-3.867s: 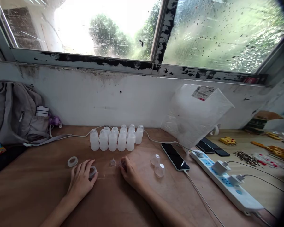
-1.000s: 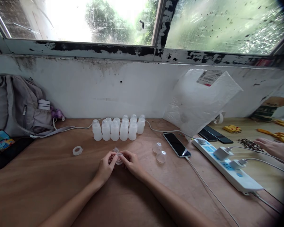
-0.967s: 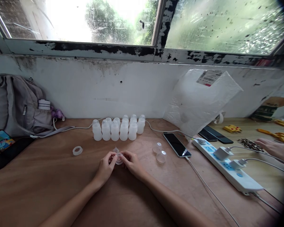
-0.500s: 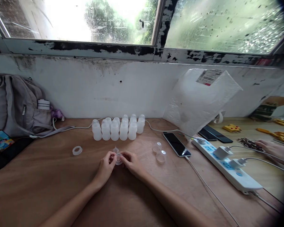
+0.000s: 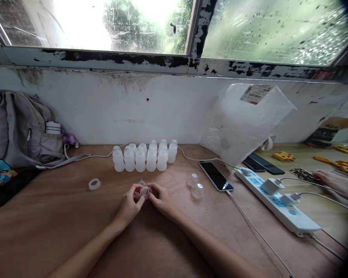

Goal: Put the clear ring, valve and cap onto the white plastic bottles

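Both hands meet at the middle of the table around a translucent bottle ring (image 5: 145, 192), tilted so its round opening shows. My left hand (image 5: 131, 202) grips its left side with thumb and fingers. My right hand (image 5: 160, 199) pinches the right side. Just beyond the ring rises a clear bottle nipple (image 5: 142, 182); whether it sits in the ring or apart, I cannot tell. Behind them stand several frosted small baby bottles (image 5: 140, 160) in rows, many with clear caps. Another ring (image 5: 94, 184) lies to the left. Two clear caps (image 5: 197, 191) rest to the right.
A charging phone (image 5: 216, 176) and a white power strip (image 5: 278, 200) with cables lie at the right. A plastic bag (image 5: 243, 119) leans on the wall. At the left is a grey backpack (image 5: 23, 127). Another person's hand (image 5: 333, 181) touches small dark pieces at far right.
The ring between my hands has tilted, so its opening now faces me more. My fingers have shifted slightly around it. The bottles, caps and loose ring stay put.
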The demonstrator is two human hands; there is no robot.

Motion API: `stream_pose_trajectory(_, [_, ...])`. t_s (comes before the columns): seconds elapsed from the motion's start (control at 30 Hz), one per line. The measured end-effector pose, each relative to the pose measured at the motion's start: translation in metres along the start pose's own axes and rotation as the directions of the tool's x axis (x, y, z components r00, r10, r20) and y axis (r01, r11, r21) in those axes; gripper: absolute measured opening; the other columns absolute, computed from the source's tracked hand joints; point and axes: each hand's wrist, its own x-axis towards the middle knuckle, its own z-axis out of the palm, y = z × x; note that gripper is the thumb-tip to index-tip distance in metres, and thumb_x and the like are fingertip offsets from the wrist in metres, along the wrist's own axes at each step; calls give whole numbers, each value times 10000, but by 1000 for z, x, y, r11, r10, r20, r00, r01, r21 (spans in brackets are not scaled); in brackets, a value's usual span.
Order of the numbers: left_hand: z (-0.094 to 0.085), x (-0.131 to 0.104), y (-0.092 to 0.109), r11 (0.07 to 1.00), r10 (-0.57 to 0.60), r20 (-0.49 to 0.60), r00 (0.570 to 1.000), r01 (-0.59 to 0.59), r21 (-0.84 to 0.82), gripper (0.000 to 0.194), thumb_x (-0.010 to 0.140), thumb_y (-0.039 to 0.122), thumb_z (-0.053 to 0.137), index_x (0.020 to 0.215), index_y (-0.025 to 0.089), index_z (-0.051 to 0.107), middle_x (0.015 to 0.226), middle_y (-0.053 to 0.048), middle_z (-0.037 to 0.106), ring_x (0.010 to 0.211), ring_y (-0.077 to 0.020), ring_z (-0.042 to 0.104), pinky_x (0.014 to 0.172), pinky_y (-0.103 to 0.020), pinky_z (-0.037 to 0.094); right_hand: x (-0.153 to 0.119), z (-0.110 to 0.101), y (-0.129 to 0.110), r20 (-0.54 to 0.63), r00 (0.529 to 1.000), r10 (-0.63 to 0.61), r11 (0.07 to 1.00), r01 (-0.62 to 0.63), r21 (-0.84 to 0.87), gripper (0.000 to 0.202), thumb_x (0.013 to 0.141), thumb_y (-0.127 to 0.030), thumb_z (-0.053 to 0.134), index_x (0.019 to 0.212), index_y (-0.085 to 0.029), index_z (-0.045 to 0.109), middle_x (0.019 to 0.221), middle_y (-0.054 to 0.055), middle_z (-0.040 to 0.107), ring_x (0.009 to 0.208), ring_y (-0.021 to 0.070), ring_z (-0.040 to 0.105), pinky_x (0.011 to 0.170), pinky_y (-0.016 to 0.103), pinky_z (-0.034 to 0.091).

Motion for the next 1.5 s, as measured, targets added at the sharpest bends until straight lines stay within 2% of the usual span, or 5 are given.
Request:
stream_pose_trajectory(0.33, [1,0,0,997,-13,-10,1000,14,73,161,721,205,490,880,186,499,799,-19,613,625,-130,583,593,-232,451,0,2,1,-22,999,-49,998,49,-39,296,751,-128,459,1026,-175,559,791,27,627,624,111,535,582,218,431])
stream_pose_trajectory(0.77, [1,0,1,997,29,-7,1000,-29,75,162,711,196,490,873,194,499,784,-6,607,621,-122,568,592,-223,437,0,3,2,-50,996,-72,994,68,-86,303,710,-85,440,977,-156,563,684,-1,575,558,94,480,542,199,390])
stream_pose_trajectory(1.13, [1,-2,5,985,45,3,999,-45,167,118,731,196,466,848,211,483,738,17,588,568,-109,543,581,-220,421,0,3,4,-56,996,-74,987,65,-145,260,680,-69,438,894,-148,561,615,-23,518,531,87,446,525,190,362])
stream_pose_trajectory(1.37, [2,-2,4,983,37,0,999,-37,180,142,717,162,458,847,215,480,758,17,597,591,-112,553,584,-217,422,-1,5,4,-58,995,-85,982,74,-172,234,676,-77,443,871,-152,551,603,-30,506,522,85,443,517,186,355])
stream_pose_trajectory(1.5, [2,-2,3,976,37,-2,999,-36,213,107,728,195,455,831,212,479,751,9,592,598,-124,550,591,-231,423,-1,7,3,-54,993,-103,976,91,-199,201,675,-81,451,839,-157,538,603,-33,500,523,85,442,511,185,348])
